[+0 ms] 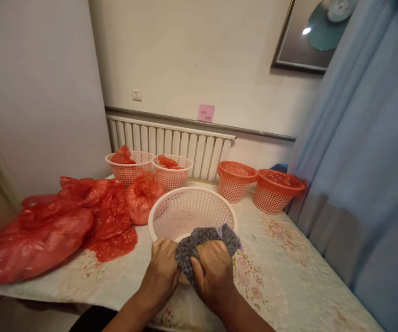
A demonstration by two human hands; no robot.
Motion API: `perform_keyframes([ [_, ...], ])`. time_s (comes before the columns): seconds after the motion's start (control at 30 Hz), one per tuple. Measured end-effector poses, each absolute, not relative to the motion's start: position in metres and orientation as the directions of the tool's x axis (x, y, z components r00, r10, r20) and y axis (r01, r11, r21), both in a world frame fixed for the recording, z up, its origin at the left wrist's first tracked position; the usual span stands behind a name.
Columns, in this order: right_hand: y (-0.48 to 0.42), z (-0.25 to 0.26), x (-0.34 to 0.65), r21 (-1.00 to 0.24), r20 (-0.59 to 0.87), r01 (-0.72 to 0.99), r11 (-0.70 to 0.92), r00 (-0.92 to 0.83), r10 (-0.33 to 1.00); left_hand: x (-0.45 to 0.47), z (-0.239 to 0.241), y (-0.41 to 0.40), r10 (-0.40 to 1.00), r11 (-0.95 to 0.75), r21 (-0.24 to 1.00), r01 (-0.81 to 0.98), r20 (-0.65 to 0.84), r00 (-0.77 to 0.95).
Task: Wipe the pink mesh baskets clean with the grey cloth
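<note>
Directly before me stands a white perforated plastic basket (192, 196), its mouth facing up. My left hand (162, 267) is closed at the basket's near rim, with the fingertips hidden behind the knuckles. A dark grey speckled cloth (202, 235) with a purple edge is bunched in my right hand (216, 267), which is closed round it over the near right rim. One end of the cloth touches my left hand; the other hangs out to the right. Both hands cover the near side of the basket.
Filled red plastic bags (43, 235) lie left, beside a smaller tied bag (143, 198). Two baskets with red plastic inside (130, 159) stand behind, and two red-lined baskets (237, 180) back right. A flowered cloth (275, 263) covers the table; a blue curtain (358, 161) hangs right.
</note>
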State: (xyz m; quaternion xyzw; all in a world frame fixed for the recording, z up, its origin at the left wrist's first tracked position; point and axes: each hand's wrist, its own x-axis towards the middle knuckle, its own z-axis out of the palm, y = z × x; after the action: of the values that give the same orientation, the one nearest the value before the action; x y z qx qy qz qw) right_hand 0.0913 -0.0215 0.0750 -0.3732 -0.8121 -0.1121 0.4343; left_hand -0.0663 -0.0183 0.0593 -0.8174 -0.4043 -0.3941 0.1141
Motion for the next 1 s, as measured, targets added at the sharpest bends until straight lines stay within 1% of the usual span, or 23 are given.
perform_keyframes([
  [0.1, -0.013, 0.076, 0.112, -0.151, 0.780, 0.665, 0.731, -0.375, 0.502, -0.080, 0.063, -0.009, 0.601, -0.674, 0.137, 0.726, 0.674, 0.430],
  [0.23, 0.014, 0.076, 0.151, -0.219, 0.797, 0.566, 0.795, -0.366, 0.480, -0.093, 0.069, 0.004, 0.612, -0.693, 0.137, 0.708, 0.630, 0.478],
  [0.37, 0.038, 0.072, 0.179, -0.301, 0.811, 0.530, 0.793, -0.295, 0.505, -0.099, 0.075, 0.013, 0.604, -0.716, 0.138, 0.685, 0.616, 0.507],
  [0.47, 0.039, 0.068, 0.176, -0.322, 0.833, 0.553, 0.768, -0.220, 0.508, -0.095, 0.080, 0.010, 0.608, -0.709, 0.128, 0.694, 0.609, 0.509],
  [0.57, 0.024, 0.065, 0.156, -0.306, 0.854, 0.615, 0.727, -0.161, 0.495, -0.080, 0.080, -0.002, 0.617, -0.677, 0.093, 0.730, 0.613, 0.494],
  [0.63, 0.009, 0.065, 0.137, -0.273, 0.856, 0.668, 0.692, -0.160, 0.492, -0.067, 0.077, -0.012, 0.623, -0.642, 0.085, 0.762, 0.637, 0.454],
  [0.7, -0.008, 0.067, 0.119, -0.228, 0.847, 0.721, 0.654, -0.184, 0.499, -0.055, 0.071, -0.019, 0.619, -0.621, 0.105, 0.777, 0.674, 0.404],
  [0.77, -0.023, 0.069, 0.106, -0.187, 0.830, 0.760, 0.623, -0.216, 0.513, -0.050, 0.065, -0.023, 0.602, -0.637, 0.136, 0.759, 0.703, 0.380],
  [0.83, -0.032, 0.071, 0.098, -0.151, 0.815, 0.766, 0.625, -0.261, 0.518, -0.052, 0.061, -0.023, 0.588, -0.667, 0.160, 0.728, 0.714, 0.381],
  [0.9, -0.035, 0.073, 0.097, -0.127, 0.805, 0.741, 0.660, -0.312, 0.505, -0.058, 0.059, -0.020, 0.591, -0.682, 0.176, 0.710, 0.704, 0.393],
  [1.0, -0.030, 0.076, 0.104, -0.134, 0.796, 0.699, 0.702, -0.346, 0.497, -0.067, 0.061, -0.014, 0.610, -0.678, 0.180, 0.713, 0.678, 0.410],
])
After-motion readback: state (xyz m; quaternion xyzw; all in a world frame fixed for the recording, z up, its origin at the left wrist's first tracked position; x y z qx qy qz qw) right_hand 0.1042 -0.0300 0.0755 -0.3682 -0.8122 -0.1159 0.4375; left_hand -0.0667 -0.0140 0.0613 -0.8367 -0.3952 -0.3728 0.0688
